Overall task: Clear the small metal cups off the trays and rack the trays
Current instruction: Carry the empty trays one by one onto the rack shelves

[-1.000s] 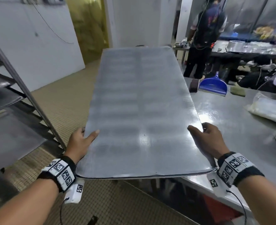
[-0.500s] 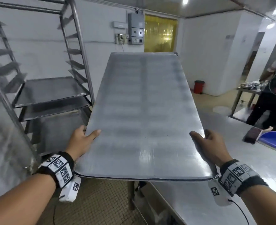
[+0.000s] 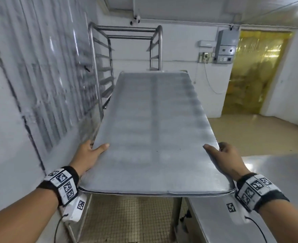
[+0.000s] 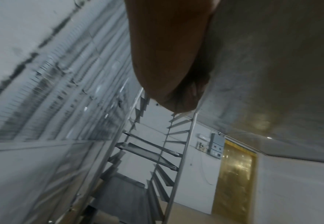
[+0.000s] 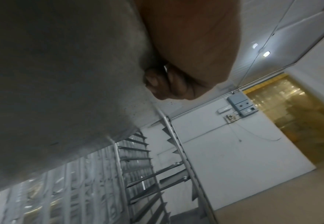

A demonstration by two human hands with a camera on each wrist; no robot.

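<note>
I carry a long bare metal tray (image 3: 153, 134) level in front of me, with no cups on it. My left hand (image 3: 90, 153) grips its left edge near the close corner, thumb on top, fingers under. My right hand (image 3: 222, 156) grips the right edge the same way. From below, the left wrist view shows the tray's underside (image 4: 272, 68) beside my left hand (image 4: 168, 60). In the right wrist view my right hand's fingers (image 5: 168, 81) curl under the tray (image 5: 61, 75). A tall steel tray rack (image 3: 127, 55) stands just past the tray's far end.
A second rack (image 3: 39, 76), blurred, fills the left side close by. Lower rack runners hold trays (image 4: 147, 153). A steel table (image 3: 276, 190) lies at my right. A yellow strip-curtain doorway (image 3: 255, 71) and a wall box (image 3: 226, 48) are at the back right.
I have turned left with the tray, away from the steel table and the other people. The rack now stands straight ahead of the tray. My grip is unchanged.
</note>
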